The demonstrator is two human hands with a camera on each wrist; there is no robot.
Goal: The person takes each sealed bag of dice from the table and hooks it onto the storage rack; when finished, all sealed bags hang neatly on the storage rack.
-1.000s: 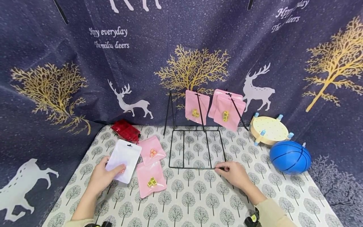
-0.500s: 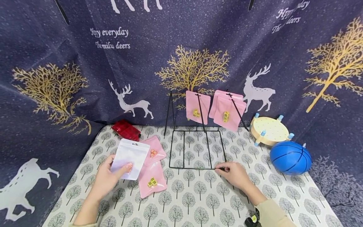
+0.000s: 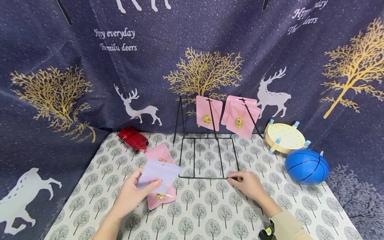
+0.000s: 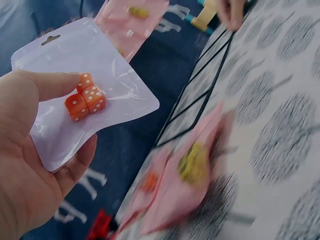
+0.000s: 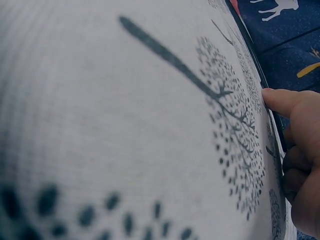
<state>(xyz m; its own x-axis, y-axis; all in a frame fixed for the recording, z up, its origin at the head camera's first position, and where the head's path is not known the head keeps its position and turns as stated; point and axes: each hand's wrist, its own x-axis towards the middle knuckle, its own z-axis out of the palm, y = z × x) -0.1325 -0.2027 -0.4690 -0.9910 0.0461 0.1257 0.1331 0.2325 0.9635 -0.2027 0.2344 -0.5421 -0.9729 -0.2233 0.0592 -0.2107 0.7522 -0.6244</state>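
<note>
My left hand (image 3: 129, 193) holds a pale lilac zip bag (image 3: 168, 170), thumb on its front and fingers behind. In the left wrist view, orange dice (image 4: 90, 99) show on the bag by the thumb, and a hang slot is at its top. Below it on the table lie a pink bag with orange dice (image 3: 156, 153) and a pink bag with yellow dice (image 3: 170, 196), both partly covered. My right hand (image 3: 247, 185) pinches the front right of the black wire rack (image 3: 204, 178). From the rack's hooks hang several pink bags (image 3: 202, 110), some showing yellow dice.
A red car-like toy (image 3: 133, 137) stands at the table's back left. On the right are an upturned cream stool (image 3: 285, 137) with blue-tipped legs and a blue ball (image 3: 306, 166). A dark printed curtain (image 3: 144, 73) hangs behind the table.
My left hand has carried the lilac bag to the right and slightly down, over the pink bags, and the bag has tilted. My right hand has stayed at the rack.
</note>
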